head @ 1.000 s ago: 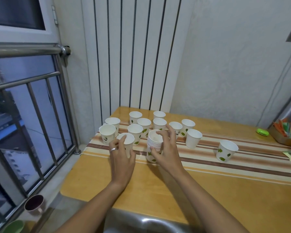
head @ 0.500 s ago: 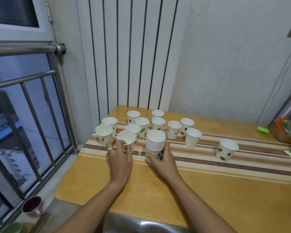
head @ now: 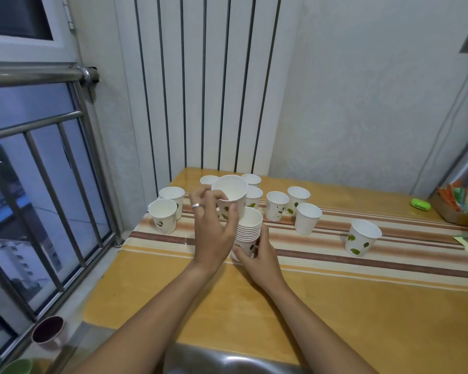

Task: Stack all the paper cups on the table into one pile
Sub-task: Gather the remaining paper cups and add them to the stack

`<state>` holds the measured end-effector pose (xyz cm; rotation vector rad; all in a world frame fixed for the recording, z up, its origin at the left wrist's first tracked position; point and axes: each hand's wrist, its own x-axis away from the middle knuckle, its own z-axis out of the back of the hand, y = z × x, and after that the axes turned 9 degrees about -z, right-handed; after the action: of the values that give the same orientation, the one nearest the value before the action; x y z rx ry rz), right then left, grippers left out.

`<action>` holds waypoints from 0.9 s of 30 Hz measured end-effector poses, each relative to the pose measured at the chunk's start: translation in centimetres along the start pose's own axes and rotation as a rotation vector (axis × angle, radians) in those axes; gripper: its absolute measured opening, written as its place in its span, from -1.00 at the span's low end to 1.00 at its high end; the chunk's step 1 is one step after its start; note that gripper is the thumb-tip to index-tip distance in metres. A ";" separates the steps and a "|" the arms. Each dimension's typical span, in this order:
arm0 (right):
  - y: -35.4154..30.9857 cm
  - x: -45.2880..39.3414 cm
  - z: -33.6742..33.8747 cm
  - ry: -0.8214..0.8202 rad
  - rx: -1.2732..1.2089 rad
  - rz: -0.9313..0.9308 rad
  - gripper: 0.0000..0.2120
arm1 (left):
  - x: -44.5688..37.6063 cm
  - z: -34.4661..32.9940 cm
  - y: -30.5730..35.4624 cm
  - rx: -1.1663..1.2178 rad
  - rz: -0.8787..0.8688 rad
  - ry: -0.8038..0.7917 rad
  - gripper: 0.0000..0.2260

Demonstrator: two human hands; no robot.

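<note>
Table (head: 335,319): your wooden top with a striped runner, loose cups standing across its far half.
Left hand (head: 214,233): your arm reaches forward, fingers and thumb curled round a single cup (head: 231,197), raised and tilted above the pile.
Right hand (head: 257,259): your fingers wrap the base of the pile (head: 249,230), which stands on the runner.

On the table (head: 335,306), the stack of cups (head: 247,233) stands near the left edge. A lifted cup (head: 231,195) hangs just above it, to the left. Loose cups (head: 277,205) cluster behind the stack toward the far left corner; one cup (head: 362,240) stands apart to the right.
</note>
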<state>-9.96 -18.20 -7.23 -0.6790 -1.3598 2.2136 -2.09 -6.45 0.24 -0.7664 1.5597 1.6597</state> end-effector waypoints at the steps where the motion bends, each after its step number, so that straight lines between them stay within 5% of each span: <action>1: 0.0 0.0 0.0 -0.003 -0.001 0.000 -0.25 | -0.1 -0.2 0.1 -0.008 0.003 -0.042 -0.79; 20: -2.0 -0.5 0.6 -0.021 -0.006 0.021 -0.33 | 0.3 0.3 -2.5 -0.016 0.078 -0.410 -0.85; 27: -1.8 -0.6 0.0 0.012 0.020 0.022 -0.31 | 2.0 0.4 -3.7 0.002 0.172 -0.469 -0.72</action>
<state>-9.28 -17.85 -5.53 -0.7020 -1.3287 2.2342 -0.13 -5.84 -3.46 -0.2160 1.3158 1.7994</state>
